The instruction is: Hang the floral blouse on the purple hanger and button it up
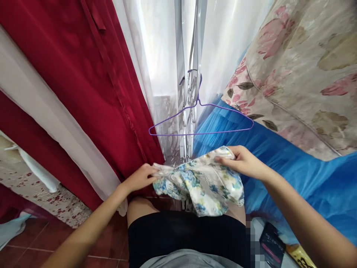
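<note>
A small white garment with a blue and green flower print [200, 182] hangs stretched between my two hands in front of my lap. My left hand [139, 178] pinches its left edge, fingers closed on the cloth. My right hand [242, 162] grips the upper right edge, fingers closed too. Just above the garment a thin purple wire hanger [200, 126] hangs empty from a metal window grille [191, 85], apart from both hands.
A dark red curtain [83, 85] and a sheer white curtain [156, 56] hang at left and centre. Blue netting [295, 171] and a flowered bedspread [301, 74] fill the right. A dark phone [272, 245] lies at lower right. The floor has red tiles [36, 242].
</note>
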`<action>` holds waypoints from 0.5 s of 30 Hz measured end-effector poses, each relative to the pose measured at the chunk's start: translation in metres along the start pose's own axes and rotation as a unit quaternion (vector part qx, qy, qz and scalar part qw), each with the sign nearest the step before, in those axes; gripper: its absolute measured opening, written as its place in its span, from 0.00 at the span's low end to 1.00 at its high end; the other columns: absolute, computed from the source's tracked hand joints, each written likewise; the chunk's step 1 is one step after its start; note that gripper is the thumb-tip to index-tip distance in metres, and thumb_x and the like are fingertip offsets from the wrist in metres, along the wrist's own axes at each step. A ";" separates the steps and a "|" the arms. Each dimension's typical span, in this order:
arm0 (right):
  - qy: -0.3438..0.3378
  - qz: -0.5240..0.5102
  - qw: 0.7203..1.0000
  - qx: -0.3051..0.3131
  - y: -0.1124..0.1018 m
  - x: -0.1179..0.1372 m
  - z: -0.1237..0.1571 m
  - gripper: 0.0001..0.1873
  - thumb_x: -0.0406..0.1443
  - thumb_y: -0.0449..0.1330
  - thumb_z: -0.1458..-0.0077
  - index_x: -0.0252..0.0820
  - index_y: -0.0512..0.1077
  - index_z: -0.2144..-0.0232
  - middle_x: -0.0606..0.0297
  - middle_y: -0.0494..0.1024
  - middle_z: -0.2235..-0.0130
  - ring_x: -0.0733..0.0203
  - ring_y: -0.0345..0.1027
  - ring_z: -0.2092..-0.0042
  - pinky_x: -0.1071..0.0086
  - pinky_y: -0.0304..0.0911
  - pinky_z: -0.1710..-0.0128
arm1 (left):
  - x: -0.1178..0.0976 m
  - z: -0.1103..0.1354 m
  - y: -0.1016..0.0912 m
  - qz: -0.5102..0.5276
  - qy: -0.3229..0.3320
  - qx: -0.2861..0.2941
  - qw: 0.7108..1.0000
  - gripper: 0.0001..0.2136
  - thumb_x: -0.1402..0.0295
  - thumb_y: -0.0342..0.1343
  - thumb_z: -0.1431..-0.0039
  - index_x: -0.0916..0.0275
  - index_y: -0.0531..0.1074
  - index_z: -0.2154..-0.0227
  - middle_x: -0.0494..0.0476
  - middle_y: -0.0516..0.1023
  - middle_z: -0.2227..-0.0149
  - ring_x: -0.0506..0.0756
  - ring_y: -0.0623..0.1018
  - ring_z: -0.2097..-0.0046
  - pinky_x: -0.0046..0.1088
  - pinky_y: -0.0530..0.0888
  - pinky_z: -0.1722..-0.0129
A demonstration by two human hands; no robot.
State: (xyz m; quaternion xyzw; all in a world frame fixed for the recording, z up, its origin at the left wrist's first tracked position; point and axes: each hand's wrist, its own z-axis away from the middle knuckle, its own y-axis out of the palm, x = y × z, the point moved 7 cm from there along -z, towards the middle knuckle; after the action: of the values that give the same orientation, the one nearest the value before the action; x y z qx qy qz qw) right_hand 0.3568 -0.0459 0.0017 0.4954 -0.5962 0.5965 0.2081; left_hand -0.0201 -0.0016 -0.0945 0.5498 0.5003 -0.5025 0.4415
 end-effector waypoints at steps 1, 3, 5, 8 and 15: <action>-0.044 0.064 0.997 -0.028 -0.007 0.006 -0.008 0.08 0.39 0.66 0.46 0.40 0.75 0.73 0.64 0.76 0.71 0.59 0.67 0.70 0.69 0.62 0.70 | -0.012 -0.013 -0.002 -0.057 0.010 0.033 0.998 0.10 0.66 0.68 0.48 0.56 0.75 0.81 0.56 0.78 0.76 0.61 0.82 0.63 0.34 0.73 0.53; -0.123 0.171 0.974 -0.084 -0.016 0.016 -0.022 0.04 0.32 0.64 0.50 0.41 0.76 0.68 0.61 0.77 0.65 0.55 0.70 0.64 0.66 0.65 0.64 | -0.044 -0.038 -0.005 -0.188 0.069 0.080 0.977 0.06 0.69 0.70 0.54 0.56 0.78 0.78 0.59 0.84 0.65 0.64 0.81 0.52 0.38 0.68 0.44; -0.159 0.225 0.955 -0.115 -0.019 0.017 -0.035 0.18 0.27 0.61 0.53 0.41 0.76 0.57 0.57 0.77 0.57 0.51 0.72 0.57 0.64 0.67 0.59 | -0.079 -0.060 -0.006 -0.300 0.149 0.098 0.937 0.04 0.69 0.69 0.54 0.56 0.81 0.73 0.60 0.83 0.53 0.67 0.77 0.44 0.42 0.65 0.39; -0.139 0.266 0.947 -0.119 -0.014 0.009 -0.053 0.29 0.24 0.57 0.53 0.41 0.75 0.47 0.54 0.77 0.51 0.48 0.73 0.52 0.62 0.68 0.55 | -0.125 -0.078 -0.003 -0.399 0.254 0.090 0.876 0.05 0.66 0.62 0.47 0.57 0.82 0.69 0.61 0.80 0.46 0.67 0.76 0.42 0.45 0.64 0.37; -0.115 0.265 0.954 -0.083 0.014 0.005 -0.058 0.29 0.23 0.54 0.53 0.42 0.78 0.50 0.56 0.79 0.52 0.48 0.75 0.52 0.62 0.67 0.53 | -0.179 -0.067 0.075 -0.416 0.374 0.085 0.825 0.04 0.72 0.56 0.46 0.60 0.75 0.72 0.60 0.75 0.42 0.65 0.72 0.39 0.43 0.66 0.36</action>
State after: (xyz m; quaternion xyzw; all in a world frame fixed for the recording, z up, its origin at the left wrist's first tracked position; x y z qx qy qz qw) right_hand 0.3232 0.0033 0.0104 0.3654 -0.7738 0.5173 0.0128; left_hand 0.0629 0.0376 0.0894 0.4708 0.7638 -0.4345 -0.0787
